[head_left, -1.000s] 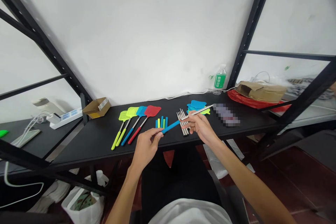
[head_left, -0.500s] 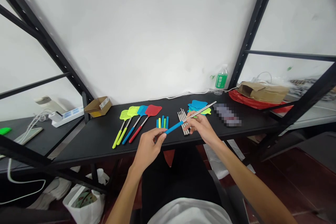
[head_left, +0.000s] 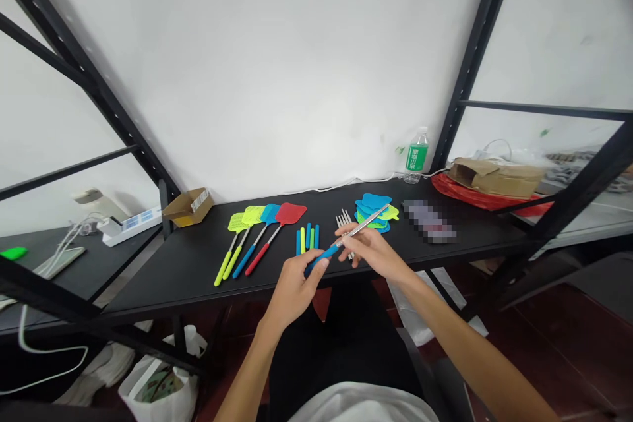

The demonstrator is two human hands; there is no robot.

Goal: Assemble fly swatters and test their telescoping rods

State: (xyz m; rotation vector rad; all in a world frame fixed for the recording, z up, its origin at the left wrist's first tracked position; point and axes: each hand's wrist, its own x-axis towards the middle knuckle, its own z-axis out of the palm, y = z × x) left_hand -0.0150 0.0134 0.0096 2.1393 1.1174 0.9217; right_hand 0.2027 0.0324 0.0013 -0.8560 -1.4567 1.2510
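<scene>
1. left hand: fingers curled shut round the lower end of a blue grip sleeve, held just in front of the black shelf.
2. right hand: fingertips pinched on a steel rod that enters the sleeve and slants up over the shelf.
3. versus 0.5 s ago: less blue shows between the hands; the hands sit closer together.
4. on the shelf: loose sleeves, four finished swatters, swatter heads.
5. bottle at the shelf's back edge: green label, writing too small to read.
</scene>
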